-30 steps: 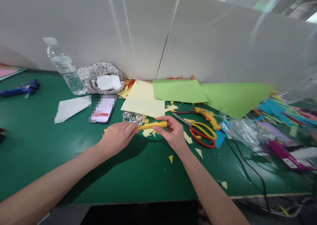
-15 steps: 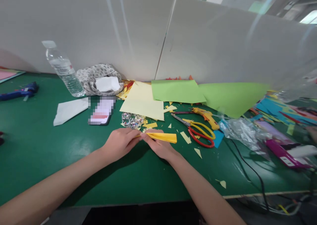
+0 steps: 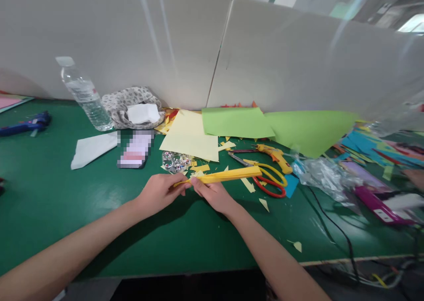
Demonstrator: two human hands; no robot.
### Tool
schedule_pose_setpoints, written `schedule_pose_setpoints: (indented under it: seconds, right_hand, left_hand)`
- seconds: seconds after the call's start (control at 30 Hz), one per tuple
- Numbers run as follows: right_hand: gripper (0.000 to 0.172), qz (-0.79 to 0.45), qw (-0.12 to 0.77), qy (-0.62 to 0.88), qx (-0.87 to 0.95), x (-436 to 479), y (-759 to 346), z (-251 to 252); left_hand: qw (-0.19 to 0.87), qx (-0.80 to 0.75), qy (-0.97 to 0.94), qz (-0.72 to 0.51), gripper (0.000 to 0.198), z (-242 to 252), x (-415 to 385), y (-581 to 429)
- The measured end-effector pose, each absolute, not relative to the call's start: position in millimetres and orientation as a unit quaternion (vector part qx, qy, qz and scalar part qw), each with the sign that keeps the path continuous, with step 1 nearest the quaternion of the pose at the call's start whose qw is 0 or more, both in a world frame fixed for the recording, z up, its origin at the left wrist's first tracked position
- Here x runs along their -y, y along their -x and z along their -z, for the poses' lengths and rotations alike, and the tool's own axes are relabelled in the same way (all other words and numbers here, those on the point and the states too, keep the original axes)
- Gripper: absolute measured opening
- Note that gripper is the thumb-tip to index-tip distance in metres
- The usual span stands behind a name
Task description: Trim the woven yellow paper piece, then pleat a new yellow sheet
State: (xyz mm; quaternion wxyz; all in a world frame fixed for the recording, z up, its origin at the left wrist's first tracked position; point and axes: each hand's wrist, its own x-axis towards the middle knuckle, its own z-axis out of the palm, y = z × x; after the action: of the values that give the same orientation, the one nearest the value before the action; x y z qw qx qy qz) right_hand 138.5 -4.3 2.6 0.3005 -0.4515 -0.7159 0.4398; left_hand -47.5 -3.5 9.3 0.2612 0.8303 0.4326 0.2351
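A person's left hand and right hand, close together over a green table, both pinch a folded yellow paper strip towards its left end. Its free end reads rightward, overlapping scissors from this view. Beyond lie a cream sheet and a yellow glue gun; farther left, a phone and a water bottle.

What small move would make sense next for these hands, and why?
Perhaps slide the right hand outward along the yellow strip: it and the left hand both grip near the strip's left end, while the long right part juts out unsupported, overlapping the scissors in view.
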Motion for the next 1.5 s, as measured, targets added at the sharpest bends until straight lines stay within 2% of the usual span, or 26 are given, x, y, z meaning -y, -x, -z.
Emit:
schedule_pose_setpoints:
  seconds: [0.07,0.27,0.4,0.57,0.8,1.0,1.37,1.5]
  right_hand:
    - [0.054,-0.448,0.295,0.467,0.703,4.1,-138.1,-4.2]
    - [0.058,-0.46,0.425,0.462,0.628,-1.0,-143.6,-6.9]
    - [0.056,-0.468,0.428,0.431,0.642,-1.6,-145.1,-5.9]
    - [0.047,-0.424,0.351,0.37,0.748,1.3,-139.2,-8.8]
    - [0.054,-0.426,0.358,0.451,0.698,2.1,-138.0,-10.0]
    - [0.056,-0.432,0.358,0.457,0.69,2.2,-139.7,-11.1]
    - [0.053,-0.408,0.339,0.428,0.732,4.8,-138.7,-13.1]
    - [0.048,-0.354,0.321,0.429,0.767,3.5,-136.4,-8.5]
  left_hand:
    - [0.312,-0.433,-0.814,-0.229,0.025,-9.2,2.8,47.0]
    - [0.492,-0.434,-0.691,-0.303,0.028,-4.8,-3.0,48.9]
    - [0.548,-0.398,-0.657,-0.332,0.025,-3.6,-3.5,48.5]
    - [0.509,-0.384,-0.709,-0.302,0.024,-4.1,1.3,45.2]
    - [0.46,-0.402,-0.742,-0.275,0.032,-2.9,3.4,44.9]
    - [0.395,-0.419,-0.78,-0.245,0.029,-8.0,5.5,47.2]
    - [0.416,-0.39,-0.772,-0.282,0.029,-7.7,9.5,46.7]
    - [0.322,-0.436,-0.791,-0.283,0.03,-3.8,10.5,45.9]
